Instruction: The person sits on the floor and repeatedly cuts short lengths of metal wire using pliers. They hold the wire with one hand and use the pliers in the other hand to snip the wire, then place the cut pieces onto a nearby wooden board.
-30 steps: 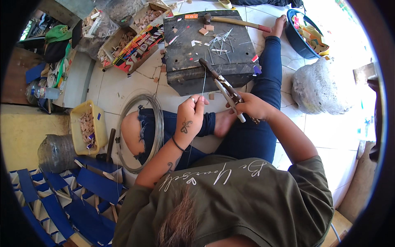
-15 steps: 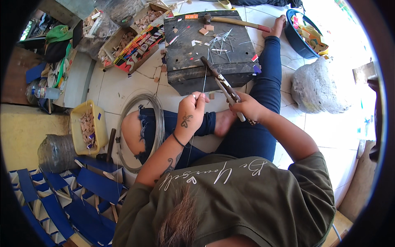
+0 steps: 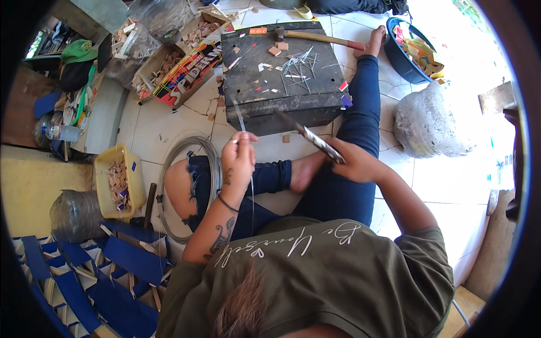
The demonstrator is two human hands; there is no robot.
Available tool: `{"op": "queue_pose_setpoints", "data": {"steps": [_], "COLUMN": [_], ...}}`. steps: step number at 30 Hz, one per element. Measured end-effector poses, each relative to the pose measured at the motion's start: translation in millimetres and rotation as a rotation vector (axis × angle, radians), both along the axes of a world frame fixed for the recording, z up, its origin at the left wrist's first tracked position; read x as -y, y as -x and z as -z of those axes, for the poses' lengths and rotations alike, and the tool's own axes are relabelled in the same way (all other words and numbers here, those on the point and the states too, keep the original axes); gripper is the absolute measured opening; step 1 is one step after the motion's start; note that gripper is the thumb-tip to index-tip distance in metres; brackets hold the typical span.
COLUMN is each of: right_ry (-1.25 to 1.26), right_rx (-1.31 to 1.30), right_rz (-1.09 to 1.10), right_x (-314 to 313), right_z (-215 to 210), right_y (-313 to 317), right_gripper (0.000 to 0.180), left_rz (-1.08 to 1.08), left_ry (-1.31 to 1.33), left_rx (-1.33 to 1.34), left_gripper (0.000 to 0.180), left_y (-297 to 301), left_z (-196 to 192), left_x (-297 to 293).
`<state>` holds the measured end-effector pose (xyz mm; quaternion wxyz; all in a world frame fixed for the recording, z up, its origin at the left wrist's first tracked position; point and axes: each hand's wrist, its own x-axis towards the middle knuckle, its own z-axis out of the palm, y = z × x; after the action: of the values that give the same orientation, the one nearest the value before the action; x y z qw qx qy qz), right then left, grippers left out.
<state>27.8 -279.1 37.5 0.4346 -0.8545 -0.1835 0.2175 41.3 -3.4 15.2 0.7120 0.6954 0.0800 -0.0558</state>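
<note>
A thin length of metal wire (image 3: 238,112), blurred above the fist, is pinched in my left hand (image 3: 239,156); its tail hangs below along the wrist. My right hand (image 3: 359,161) is wrapped round the handles of dark, worn pliers (image 3: 320,142), whose tip points up and left, apart from the wire. In front of both hands sits a dark block (image 3: 259,100). On its top lie a loose pile of cut wire pieces (image 3: 301,72), a hammer (image 3: 321,38) with a wooden handle, and small brown chips. A coil of wire (image 3: 214,163) rests round my bent left knee.
Boxes of small wooden pieces (image 3: 169,62) stand at the far left. A yellow basket (image 3: 136,180) of chips and blue wooden assemblies (image 3: 135,259) are at left. On the right are a blue tub (image 3: 403,65) and a wrapped grey bundle (image 3: 431,121).
My left hand has moved left with the wire, which has come away from the pliers. The pliers have dropped toward me and their handles have come together in my right hand.
</note>
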Motion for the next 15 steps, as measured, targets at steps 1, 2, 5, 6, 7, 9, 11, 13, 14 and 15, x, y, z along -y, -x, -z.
{"op": "queue_pose_setpoints", "data": {"steps": [1,2,5,6,7,9,11,13,14,15], "right_ry": [0.077,0.116,0.477,0.557,0.629,0.637,0.538,0.395,0.350,0.314], "right_rx": [-0.002,0.036,0.135,0.139,0.143,0.142,0.173,0.197,0.279,0.386], "right_rz": [-0.001,-0.016,-0.065,-0.077,-0.119,-0.163,-0.115,-0.026,0.051,0.106], "right_x": [9.8,18.8,35.9,38.8,38.8,36.9,35.0,31.9,30.0,27.8], "right_z": [-6.3,-12.2,-25.0,-28.9,-30.3,-33.4,-36.0,-35.7,-34.4,-32.2], "right_y": [10.9,23.1,61.3,74.7,84.7,97.5,93.4,69.4,51.5,28.8], "right_gripper": [0.041,0.044,0.051,0.052,0.054,0.065,0.070,0.072,0.070,0.069], "left_rz": [-0.039,-0.061,-0.079,-0.094,-0.119,-0.143,-0.164,-0.172,-0.181,-0.167], "left_ry": [0.032,0.129,0.205,0.210,0.212,0.236,0.276,0.311,0.327,0.342], "left_rx": [-0.038,-0.069,-0.106,-0.107,-0.116,-0.115,-0.118,-0.105,-0.100,-0.079], "left_gripper": [0.029,0.028,0.027,0.026,0.027,0.028,0.027,0.027,0.028,0.028], "left_y": [0.1,-1.1,-2.7,-3.1,-4.2,-5.3,-4.7,-3.7,-2.6,-2.3], "left_z": [2.2,5.7,19.9,26.0,32.2,43.5,52.3,57.8,59.4,60.1], "left_x": [-6.4,-11.5,-24.8,-27.2,-29.4,-33.8,-38.1,-42.4,-44.2,-46.5]}}
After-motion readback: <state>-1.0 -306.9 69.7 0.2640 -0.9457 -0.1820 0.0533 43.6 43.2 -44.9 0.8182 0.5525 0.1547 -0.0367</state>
